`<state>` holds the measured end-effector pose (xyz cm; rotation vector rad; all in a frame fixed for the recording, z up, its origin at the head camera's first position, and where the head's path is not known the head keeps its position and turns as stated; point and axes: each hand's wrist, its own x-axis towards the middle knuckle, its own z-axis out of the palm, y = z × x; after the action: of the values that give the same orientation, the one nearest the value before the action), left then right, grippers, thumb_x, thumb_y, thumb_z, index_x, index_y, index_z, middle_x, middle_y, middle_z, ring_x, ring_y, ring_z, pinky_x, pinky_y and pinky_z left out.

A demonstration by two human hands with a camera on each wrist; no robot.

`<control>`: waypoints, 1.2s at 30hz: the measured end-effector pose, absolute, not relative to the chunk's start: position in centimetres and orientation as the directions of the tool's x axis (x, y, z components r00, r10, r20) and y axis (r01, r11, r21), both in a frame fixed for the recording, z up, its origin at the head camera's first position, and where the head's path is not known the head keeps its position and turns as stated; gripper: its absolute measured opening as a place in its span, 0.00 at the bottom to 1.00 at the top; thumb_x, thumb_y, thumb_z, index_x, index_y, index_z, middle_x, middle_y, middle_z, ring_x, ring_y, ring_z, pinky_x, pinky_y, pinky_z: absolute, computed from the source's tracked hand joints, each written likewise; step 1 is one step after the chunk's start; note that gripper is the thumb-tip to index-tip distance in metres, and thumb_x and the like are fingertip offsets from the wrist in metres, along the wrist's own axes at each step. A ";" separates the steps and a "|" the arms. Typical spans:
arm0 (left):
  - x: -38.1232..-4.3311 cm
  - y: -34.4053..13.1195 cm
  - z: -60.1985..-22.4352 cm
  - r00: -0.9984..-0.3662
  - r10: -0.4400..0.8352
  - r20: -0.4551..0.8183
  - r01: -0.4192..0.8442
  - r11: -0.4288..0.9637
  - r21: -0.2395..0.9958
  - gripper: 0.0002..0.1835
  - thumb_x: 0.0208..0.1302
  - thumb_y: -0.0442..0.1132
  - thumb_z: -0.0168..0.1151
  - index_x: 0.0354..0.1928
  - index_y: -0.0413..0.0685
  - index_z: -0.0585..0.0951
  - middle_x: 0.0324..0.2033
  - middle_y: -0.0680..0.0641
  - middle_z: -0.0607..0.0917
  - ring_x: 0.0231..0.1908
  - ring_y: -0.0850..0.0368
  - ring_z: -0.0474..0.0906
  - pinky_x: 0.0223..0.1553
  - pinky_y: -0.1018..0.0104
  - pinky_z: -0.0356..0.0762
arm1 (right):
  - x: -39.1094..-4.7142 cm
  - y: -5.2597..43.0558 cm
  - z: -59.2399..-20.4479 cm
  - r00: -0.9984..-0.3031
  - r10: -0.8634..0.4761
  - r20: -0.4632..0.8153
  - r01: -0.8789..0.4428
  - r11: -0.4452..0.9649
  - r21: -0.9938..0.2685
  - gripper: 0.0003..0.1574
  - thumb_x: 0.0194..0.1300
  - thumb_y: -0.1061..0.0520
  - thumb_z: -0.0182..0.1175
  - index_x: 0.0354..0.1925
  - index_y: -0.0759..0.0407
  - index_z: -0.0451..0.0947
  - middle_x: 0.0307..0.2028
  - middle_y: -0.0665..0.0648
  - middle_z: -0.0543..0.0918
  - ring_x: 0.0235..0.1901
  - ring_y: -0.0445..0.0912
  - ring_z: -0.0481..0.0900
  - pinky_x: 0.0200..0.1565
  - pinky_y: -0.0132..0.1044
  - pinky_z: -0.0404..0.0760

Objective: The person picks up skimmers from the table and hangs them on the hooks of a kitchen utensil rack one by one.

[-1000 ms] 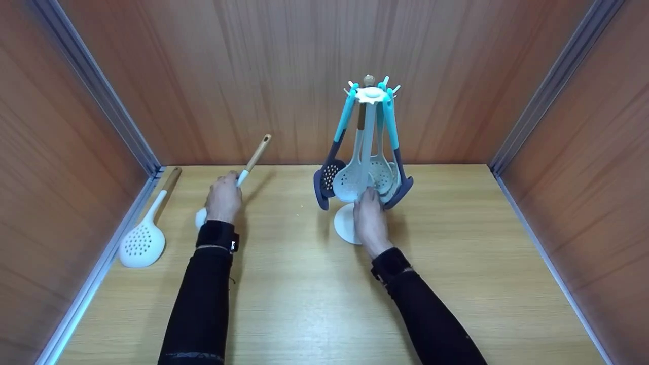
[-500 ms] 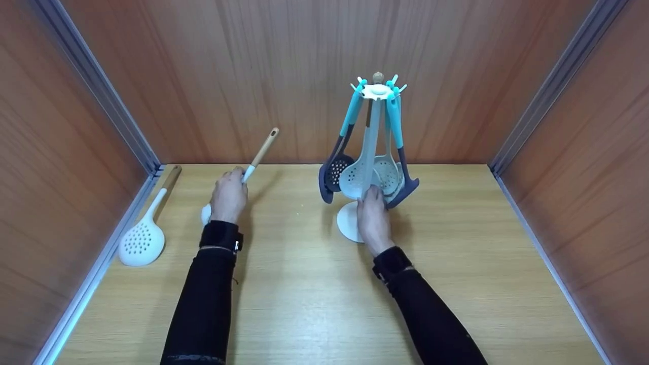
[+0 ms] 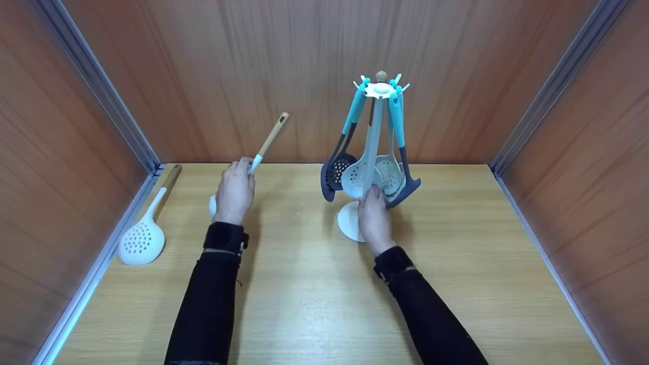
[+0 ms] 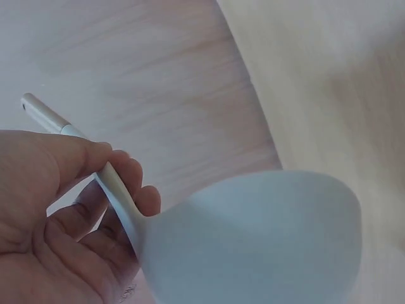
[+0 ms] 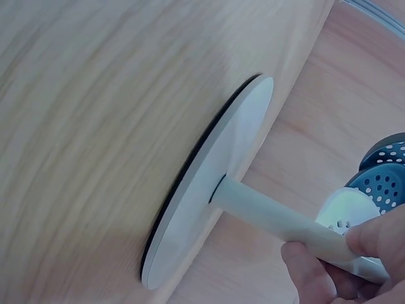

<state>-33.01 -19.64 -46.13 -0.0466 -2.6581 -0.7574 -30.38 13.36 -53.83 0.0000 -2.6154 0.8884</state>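
Note:
My left hand (image 3: 235, 195) pinches a white spatula (image 4: 253, 240) with a wooden handle by its neck. The handle points up and away to the right; the broad, solid blade hangs below, mostly hidden by the hand in the head view. My right hand (image 3: 375, 220) grips the lower pole of a white utensil stand (image 3: 374, 144), thumb and fingers around it just above the round base (image 5: 209, 190). From the stand's hooks hang several utensils, among them a dark slotted one (image 3: 341, 171) and a pale skimmer (image 3: 354, 177); some have turquoise handles (image 3: 397, 119).
A white slotted turner (image 3: 142, 244) with a wooden handle lies at the left, beside the metal-edged side wall (image 3: 66, 203). A wood-grain back wall (image 3: 228, 76) rises close behind the stand. The light wooden table (image 3: 304, 294) extends in front.
My left hand has moved right and away from me, lifting the spatula's handle higher. The stand's top has shifted slightly right, its hanging utensils with it; my right hand keeps its grip.

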 end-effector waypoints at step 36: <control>-30.4 -15.0 -41.6 -0.898 -0.030 0.439 0.224 0.829 0.513 0.18 0.90 0.32 0.62 0.74 0.40 0.83 0.60 0.34 0.90 0.62 0.35 0.91 0.64 0.40 0.92 | -30.4 13.4 -53.6 -0.932 0.109 0.345 -0.118 0.810 -0.574 0.20 0.88 0.63 0.64 0.68 0.73 0.74 0.60 0.73 0.85 0.62 0.64 0.89 0.60 0.57 0.95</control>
<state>-30.40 -14.98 -41.63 -0.1441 -2.5736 -0.7966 -30.37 13.44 -53.61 0.0072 -2.6321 0.8692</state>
